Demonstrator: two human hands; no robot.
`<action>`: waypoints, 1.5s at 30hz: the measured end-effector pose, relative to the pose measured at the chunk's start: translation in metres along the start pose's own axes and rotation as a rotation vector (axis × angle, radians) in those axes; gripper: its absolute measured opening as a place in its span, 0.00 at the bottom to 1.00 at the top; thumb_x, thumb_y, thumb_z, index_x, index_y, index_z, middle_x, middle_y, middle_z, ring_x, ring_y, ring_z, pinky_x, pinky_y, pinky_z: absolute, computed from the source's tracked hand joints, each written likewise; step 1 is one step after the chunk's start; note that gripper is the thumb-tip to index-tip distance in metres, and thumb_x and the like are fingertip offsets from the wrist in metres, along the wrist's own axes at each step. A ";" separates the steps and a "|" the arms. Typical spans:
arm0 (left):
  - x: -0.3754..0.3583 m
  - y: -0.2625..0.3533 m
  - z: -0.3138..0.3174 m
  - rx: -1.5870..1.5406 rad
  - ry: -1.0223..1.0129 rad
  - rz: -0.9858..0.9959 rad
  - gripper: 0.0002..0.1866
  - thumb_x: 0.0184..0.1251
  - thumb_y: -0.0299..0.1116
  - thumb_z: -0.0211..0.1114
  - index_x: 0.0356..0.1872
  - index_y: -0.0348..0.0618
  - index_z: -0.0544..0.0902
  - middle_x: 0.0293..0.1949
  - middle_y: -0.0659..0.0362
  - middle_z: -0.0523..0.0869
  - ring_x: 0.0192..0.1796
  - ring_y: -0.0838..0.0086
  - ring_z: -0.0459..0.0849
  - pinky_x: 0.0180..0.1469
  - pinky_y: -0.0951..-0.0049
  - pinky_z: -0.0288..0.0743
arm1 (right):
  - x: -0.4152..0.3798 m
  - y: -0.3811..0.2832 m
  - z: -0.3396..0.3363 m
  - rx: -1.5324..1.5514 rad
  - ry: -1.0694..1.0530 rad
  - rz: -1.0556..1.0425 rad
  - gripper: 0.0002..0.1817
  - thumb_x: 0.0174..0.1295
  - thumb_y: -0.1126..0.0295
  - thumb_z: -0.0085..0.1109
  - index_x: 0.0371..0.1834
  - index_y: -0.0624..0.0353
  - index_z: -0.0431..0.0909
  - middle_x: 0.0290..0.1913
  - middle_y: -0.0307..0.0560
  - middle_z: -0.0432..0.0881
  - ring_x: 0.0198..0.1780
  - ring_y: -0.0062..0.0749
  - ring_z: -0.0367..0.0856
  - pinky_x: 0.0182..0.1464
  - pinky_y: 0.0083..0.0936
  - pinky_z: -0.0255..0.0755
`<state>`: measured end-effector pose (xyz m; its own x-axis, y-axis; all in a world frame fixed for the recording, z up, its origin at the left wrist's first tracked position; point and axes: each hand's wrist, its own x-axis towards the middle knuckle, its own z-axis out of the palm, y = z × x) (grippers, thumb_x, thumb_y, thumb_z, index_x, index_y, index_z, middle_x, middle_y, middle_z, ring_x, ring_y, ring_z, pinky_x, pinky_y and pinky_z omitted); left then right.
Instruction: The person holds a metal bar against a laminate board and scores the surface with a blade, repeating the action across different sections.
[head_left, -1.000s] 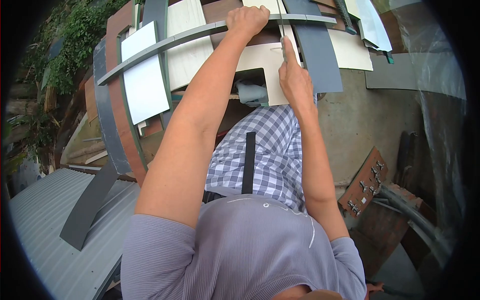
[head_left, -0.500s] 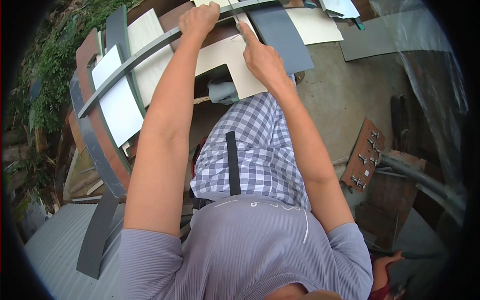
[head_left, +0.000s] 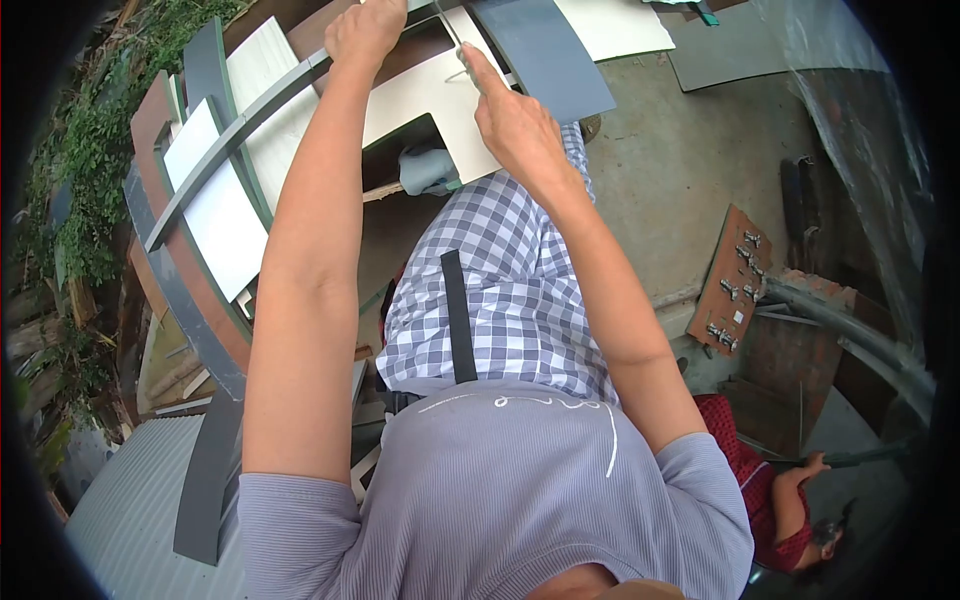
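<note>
My left hand [head_left: 365,32] is closed at the top of the view, pressing down on a long grey metal bar [head_left: 268,100] laid across several flat panels. My right hand [head_left: 517,130] is closed, its index finger stretched along a slim metal tool [head_left: 447,28] that slants up beside the bar; the tool's grip is hidden in the palm. Under the right hand lies a cream panel [head_left: 400,108] with a rectangular cut-out near its front edge. Right of it is a blue-grey panel [head_left: 545,60]. A bunched grey-blue cloth [head_left: 427,171] shows through the cut-out.
White [head_left: 215,200] and brown panels [head_left: 205,260] overlap at the left, beside green plants [head_left: 95,150]. A brown board with metal fittings [head_left: 731,280] lies on the right. Clear plastic sheeting [head_left: 850,130] hangs at far right. Another person [head_left: 765,490] is at lower right.
The view has shifted, so the panels sit further left and higher. My right hand has drawn slightly toward me with the tool. More of the other person shows at lower right.
</note>
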<state>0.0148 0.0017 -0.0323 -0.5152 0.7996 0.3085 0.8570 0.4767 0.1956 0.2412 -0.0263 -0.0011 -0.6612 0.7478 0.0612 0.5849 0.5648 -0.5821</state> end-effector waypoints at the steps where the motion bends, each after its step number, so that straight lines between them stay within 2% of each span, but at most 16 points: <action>1: 0.001 0.001 -0.002 -0.047 -0.038 -0.086 0.27 0.68 0.44 0.44 0.22 0.34 0.83 0.28 0.41 0.83 0.34 0.45 0.83 0.44 0.52 0.76 | 0.016 -0.004 0.001 0.010 0.013 -0.021 0.31 0.60 0.74 0.45 0.69 0.46 0.58 0.26 0.59 0.80 0.29 0.56 0.80 0.35 0.51 0.72; 6: 0.010 -0.007 0.005 -0.037 -0.018 -0.055 0.28 0.68 0.45 0.44 0.22 0.34 0.84 0.28 0.40 0.83 0.35 0.46 0.83 0.44 0.52 0.75 | 0.052 -0.005 0.014 0.089 0.130 -0.094 0.31 0.61 0.72 0.45 0.70 0.43 0.56 0.30 0.61 0.81 0.34 0.60 0.81 0.40 0.53 0.71; 8: 0.011 -0.007 0.012 -0.067 -0.028 -0.073 0.28 0.68 0.45 0.42 0.23 0.34 0.84 0.29 0.40 0.84 0.36 0.47 0.84 0.45 0.52 0.75 | 0.054 -0.005 0.007 0.093 0.003 -0.015 0.27 0.64 0.69 0.37 0.70 0.45 0.57 0.35 0.70 0.80 0.38 0.68 0.78 0.43 0.59 0.68; 9: 0.011 0.001 0.005 -0.103 -0.041 -0.130 0.28 0.68 0.45 0.42 0.24 0.34 0.84 0.29 0.40 0.84 0.36 0.47 0.84 0.45 0.52 0.75 | 0.056 -0.003 0.005 0.050 -0.034 0.034 0.28 0.64 0.69 0.38 0.70 0.45 0.56 0.33 0.67 0.80 0.36 0.66 0.78 0.42 0.59 0.68; 11: 0.011 0.007 -0.004 -0.152 -0.091 -0.137 0.26 0.68 0.43 0.41 0.26 0.35 0.84 0.32 0.42 0.85 0.37 0.49 0.84 0.45 0.53 0.76 | 0.053 -0.007 0.009 -0.093 -0.012 0.054 0.30 0.64 0.70 0.42 0.71 0.36 0.54 0.34 0.69 0.80 0.39 0.67 0.77 0.44 0.52 0.69; 12: 0.008 -0.001 0.006 -0.115 0.011 0.040 0.26 0.69 0.42 0.40 0.29 0.36 0.84 0.34 0.42 0.85 0.38 0.50 0.84 0.48 0.52 0.74 | 0.058 0.001 0.014 -0.005 -0.061 0.052 0.31 0.65 0.70 0.42 0.72 0.34 0.52 0.44 0.67 0.79 0.44 0.68 0.76 0.47 0.50 0.69; 13: 0.010 0.001 -0.001 -0.148 -0.108 -0.049 0.24 0.70 0.42 0.41 0.33 0.38 0.84 0.36 0.43 0.85 0.40 0.52 0.85 0.51 0.51 0.73 | 0.059 0.006 0.017 0.058 0.023 -0.079 0.29 0.65 0.68 0.41 0.71 0.36 0.54 0.41 0.67 0.81 0.43 0.66 0.78 0.47 0.52 0.69; 14: 0.007 0.001 0.005 -0.222 -0.067 -0.051 0.22 0.69 0.44 0.43 0.39 0.43 0.84 0.40 0.45 0.85 0.48 0.56 0.83 0.54 0.55 0.72 | 0.061 0.003 0.013 0.045 -0.008 -0.053 0.30 0.66 0.67 0.41 0.72 0.35 0.52 0.47 0.67 0.78 0.47 0.65 0.77 0.50 0.49 0.69; 15: 0.017 0.006 0.006 -0.281 -0.150 -0.225 0.26 0.66 0.42 0.38 0.35 0.41 0.87 0.38 0.48 0.87 0.46 0.59 0.84 0.51 0.59 0.70 | 0.060 0.003 0.011 0.059 -0.011 -0.080 0.30 0.66 0.67 0.40 0.72 0.32 0.52 0.56 0.63 0.74 0.54 0.61 0.75 0.53 0.45 0.68; 18: 0.017 0.005 -0.022 -0.302 -0.188 -0.231 0.24 0.67 0.39 0.39 0.40 0.43 0.87 0.43 0.49 0.86 0.51 0.59 0.82 0.53 0.59 0.65 | 0.073 0.002 0.007 0.027 -0.015 -0.156 0.30 0.67 0.69 0.37 0.73 0.35 0.51 0.69 0.47 0.65 0.64 0.50 0.69 0.60 0.37 0.64; 24: 0.025 0.003 -0.018 -0.294 -0.178 -0.238 0.24 0.68 0.40 0.38 0.40 0.44 0.87 0.42 0.52 0.86 0.52 0.62 0.80 0.55 0.61 0.62 | 0.083 -0.006 0.006 0.023 0.002 -0.213 0.29 0.68 0.70 0.35 0.73 0.38 0.52 0.69 0.47 0.65 0.64 0.49 0.69 0.61 0.36 0.64; 26: 0.026 0.002 -0.016 -0.328 -0.206 -0.296 0.23 0.68 0.39 0.39 0.39 0.44 0.87 0.42 0.52 0.86 0.51 0.62 0.80 0.54 0.61 0.62 | 0.060 -0.020 -0.002 0.013 -0.027 -0.110 0.28 0.68 0.69 0.35 0.73 0.38 0.52 0.68 0.47 0.66 0.63 0.49 0.70 0.61 0.37 0.64; 33: 0.023 0.002 -0.009 -0.246 -0.102 -0.248 0.22 0.67 0.36 0.42 0.27 0.45 0.87 0.30 0.54 0.87 0.38 0.62 0.84 0.46 0.59 0.66 | 0.024 -0.015 -0.006 0.044 -0.047 0.013 0.29 0.69 0.69 0.36 0.73 0.35 0.51 0.66 0.50 0.68 0.61 0.53 0.71 0.59 0.40 0.65; 40: 0.023 0.005 -0.011 -0.218 -0.043 -0.265 0.23 0.67 0.38 0.42 0.26 0.43 0.87 0.28 0.52 0.86 0.37 0.61 0.84 0.47 0.60 0.67 | 0.073 -0.024 0.004 0.122 -0.012 -0.029 0.29 0.69 0.69 0.37 0.73 0.32 0.51 0.64 0.50 0.71 0.54 0.54 0.76 0.55 0.41 0.67; 43: 0.024 0.004 -0.014 -0.240 -0.056 -0.281 0.24 0.67 0.39 0.42 0.26 0.42 0.87 0.28 0.52 0.86 0.38 0.60 0.84 0.48 0.61 0.67 | 0.049 -0.030 -0.006 0.090 -0.137 0.155 0.29 0.69 0.69 0.37 0.73 0.34 0.52 0.64 0.50 0.71 0.54 0.52 0.76 0.55 0.40 0.67; 45: 0.024 0.004 -0.012 -0.238 -0.063 -0.281 0.24 0.68 0.39 0.42 0.26 0.41 0.87 0.28 0.52 0.86 0.38 0.60 0.83 0.48 0.61 0.67 | 0.024 -0.023 -0.001 0.055 -0.059 0.085 0.29 0.69 0.69 0.36 0.73 0.34 0.51 0.63 0.51 0.71 0.53 0.52 0.77 0.55 0.40 0.67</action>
<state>0.0060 0.0184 -0.0134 -0.7219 0.6743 0.1557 0.6525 0.5883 0.4777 0.2120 -0.0213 0.0148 -0.6377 0.7694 -0.0366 0.6144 0.4794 -0.6266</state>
